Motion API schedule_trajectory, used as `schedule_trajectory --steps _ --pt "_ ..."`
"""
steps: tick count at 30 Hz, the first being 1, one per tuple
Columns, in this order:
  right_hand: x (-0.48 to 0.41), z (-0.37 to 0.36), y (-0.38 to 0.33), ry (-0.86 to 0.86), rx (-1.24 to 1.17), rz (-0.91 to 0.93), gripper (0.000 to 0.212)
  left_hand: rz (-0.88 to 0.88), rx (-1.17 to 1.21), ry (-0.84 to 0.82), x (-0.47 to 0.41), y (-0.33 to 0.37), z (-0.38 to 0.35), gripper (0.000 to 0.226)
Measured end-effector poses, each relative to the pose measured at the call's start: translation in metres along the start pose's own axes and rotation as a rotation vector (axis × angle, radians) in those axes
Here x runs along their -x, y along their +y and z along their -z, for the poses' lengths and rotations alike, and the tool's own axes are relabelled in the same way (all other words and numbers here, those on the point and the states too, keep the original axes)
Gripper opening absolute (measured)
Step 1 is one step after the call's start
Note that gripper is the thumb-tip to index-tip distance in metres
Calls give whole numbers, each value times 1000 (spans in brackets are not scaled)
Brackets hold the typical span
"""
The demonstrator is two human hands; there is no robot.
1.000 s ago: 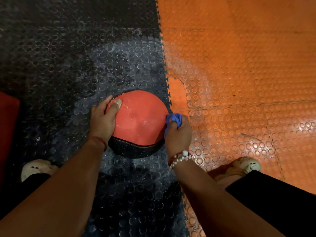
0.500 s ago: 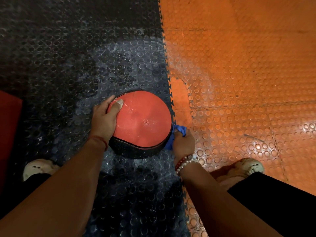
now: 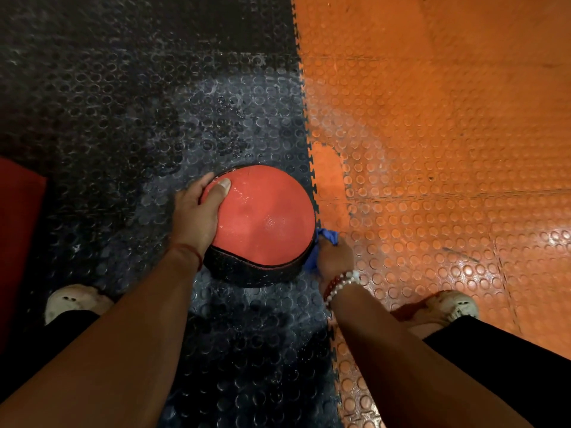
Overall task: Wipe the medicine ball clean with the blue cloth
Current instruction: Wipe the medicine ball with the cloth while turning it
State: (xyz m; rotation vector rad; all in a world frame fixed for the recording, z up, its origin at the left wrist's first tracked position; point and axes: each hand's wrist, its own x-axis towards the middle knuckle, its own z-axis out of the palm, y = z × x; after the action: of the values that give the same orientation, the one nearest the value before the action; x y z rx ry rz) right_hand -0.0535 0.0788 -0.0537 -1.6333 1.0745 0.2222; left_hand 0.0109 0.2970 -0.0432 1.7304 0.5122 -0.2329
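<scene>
A red and black medicine ball (image 3: 265, 220) sits on the dark studded floor mat, its red top facing up and looking wet. My left hand (image 3: 193, 216) grips the ball's left side, thumb lying over the red top. My right hand (image 3: 335, 261) holds the bunched blue cloth (image 3: 324, 239) against the ball's lower right side, low near the floor. Most of the cloth is hidden between my hand and the ball.
The black studded mat (image 3: 154, 118) meets an orange studded mat (image 3: 432, 149) along a jagged seam just right of the ball. My two pale shoes (image 3: 74, 299) (image 3: 448, 304) stand either side. A red object (image 3: 18, 236) lies at the left edge.
My right hand has slid the cloth down the ball's right side, from the upper right edge to low near the floor. The left hand keeps its hold.
</scene>
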Motion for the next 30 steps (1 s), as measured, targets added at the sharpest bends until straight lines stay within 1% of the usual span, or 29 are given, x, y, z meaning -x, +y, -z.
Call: schedule_trajectory --steps 3,5,7,9,11,13,15,18,20,22,25,27,28,29,30 --pt "36 -1 -3 150 -62 140 11 8 -16 -1 -4 3 -3 72" --pt "50 -2 -17 217 -34 253 9 8 -34 4 -5 6 -6 71" --pt "49 -1 -32 224 12 389 9 3 -51 15 -4 8 -10 71" --pt "33 -1 -44 192 86 449 14 -10 -72 26 -2 9 -11 70" --pt "11 -2 -50 134 169 404 19 -24 -76 17 0 7 -10 69" --pt "-5 -2 -50 60 156 321 24 -26 -71 18 1 4 -7 69" --pt "-14 -1 -42 17 112 193 27 -29 -72 29 0 3 -7 69" --pt "-8 2 -20 1 -21 27 22 -16 -69 27 -4 5 -7 68" --pt "10 -1 -9 41 -100 -12 13 1 -76 9 -7 8 -5 69" --pt "32 -4 -6 120 -95 65 6 13 -68 -19 -12 10 -2 74" --pt "48 -5 -21 186 -25 278 6 25 -65 -41 -17 14 -1 78" --pt "37 -4 -33 191 34 394 10 28 -57 -34 -19 19 -3 78" --pt "27 -5 -35 175 62 411 13 34 -42 -31 -20 20 -2 78" --pt "17 -6 -38 151 69 389 14 41 -13 -40 -18 20 -1 79" --pt "8 -7 -39 121 43 327 14 41 28 -57 -16 18 1 81"
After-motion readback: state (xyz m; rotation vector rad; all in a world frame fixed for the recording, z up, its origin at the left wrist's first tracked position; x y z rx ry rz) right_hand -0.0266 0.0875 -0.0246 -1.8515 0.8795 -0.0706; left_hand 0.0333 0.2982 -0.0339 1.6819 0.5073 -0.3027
